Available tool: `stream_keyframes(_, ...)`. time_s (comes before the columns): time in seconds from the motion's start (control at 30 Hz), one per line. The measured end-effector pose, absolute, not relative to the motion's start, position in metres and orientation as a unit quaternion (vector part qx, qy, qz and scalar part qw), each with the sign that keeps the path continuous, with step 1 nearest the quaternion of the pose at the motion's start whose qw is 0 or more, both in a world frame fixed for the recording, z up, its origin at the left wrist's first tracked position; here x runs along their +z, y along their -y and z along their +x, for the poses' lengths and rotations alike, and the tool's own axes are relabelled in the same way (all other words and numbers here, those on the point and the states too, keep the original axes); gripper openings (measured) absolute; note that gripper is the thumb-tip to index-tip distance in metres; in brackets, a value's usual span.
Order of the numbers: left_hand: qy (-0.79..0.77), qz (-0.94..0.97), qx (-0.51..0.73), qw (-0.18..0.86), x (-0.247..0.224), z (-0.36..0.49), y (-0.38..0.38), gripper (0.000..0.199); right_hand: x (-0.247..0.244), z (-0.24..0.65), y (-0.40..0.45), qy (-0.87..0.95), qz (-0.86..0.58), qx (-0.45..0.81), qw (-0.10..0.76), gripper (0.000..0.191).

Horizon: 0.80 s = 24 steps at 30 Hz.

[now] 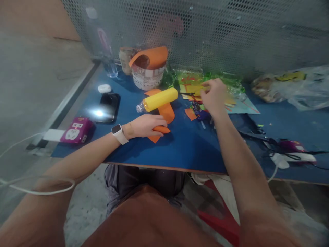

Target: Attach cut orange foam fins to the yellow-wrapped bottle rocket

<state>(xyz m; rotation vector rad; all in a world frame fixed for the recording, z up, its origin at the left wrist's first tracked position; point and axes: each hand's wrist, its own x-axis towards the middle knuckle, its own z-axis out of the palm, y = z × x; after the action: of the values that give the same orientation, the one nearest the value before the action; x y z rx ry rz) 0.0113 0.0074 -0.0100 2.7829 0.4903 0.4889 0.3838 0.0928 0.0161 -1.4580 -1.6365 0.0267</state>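
My left hand [147,125], with a white watch at the wrist, rests on the blue table, its fingers closed around a folded orange paper piece [162,129]. Just beyond it a yellow-wrapped plastic bottle [160,100] lies on its side, across an orange paper cutout [167,112]. On the right, my right hand [214,96] reaches over a pile of coloured paper sheets [190,81]. Its fingers are bent together at a yellow sheet [196,90]; what they pinch is hidden. Dark-handled scissors [188,94] appear to lie on the pile beside the fingertips.
A woven basket [149,79] with orange paper on top stands at the back, near a clear bottle [110,65]. On the left are a phone [109,108], a white earbud case [104,89] and a purple power socket [77,130]. Plastic bags [303,87] and cables lie right.
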Motion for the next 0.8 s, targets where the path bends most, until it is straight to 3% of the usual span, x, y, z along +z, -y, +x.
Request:
stream_keyframes(0.1, -0.205, 0.944, 0.218, 0.141, -0.007, 0.01, -0.005, 0.025, 0.024, 0.339, -0.049, 0.686, -0.52, 0.128, 0.493, 0.021)
stream_keyframes(0.23, -0.246, 0.911, 0.294, 0.153, -0.007, 0.009, -0.006, 0.029, 0.026, 0.285, 0.005, 0.713, -0.434, 0.343, 0.43, 0.047)
stream_keyframes(0.33, -0.286, 0.894, 0.31, 0.154, -0.007, 0.01, -0.005, 0.034, 0.013, 0.263, 0.029, 0.704, -0.407, 0.423, 0.4, 0.051)
stream_keyframes(0.5, -0.323, 0.872, 0.347, 0.117, 0.006, 0.005, -0.001, 0.038, -0.002, 0.255, 0.038, 0.643, -0.416, 0.432, 0.476, 0.056)
stream_keyframes(0.63, -0.353, 0.804, 0.475, 0.069, 0.027, -0.009, -0.002, 0.029, 0.0, 0.259, 0.034, 0.612, -0.445, 0.389, 0.525, 0.06)
stream_keyframes(0.8, -0.336, 0.773, 0.537, 0.03, 0.038, -0.018, -0.012, 0.031, 0.001, 0.264, 0.032, 0.599, -0.454, 0.337, 0.567, 0.051)
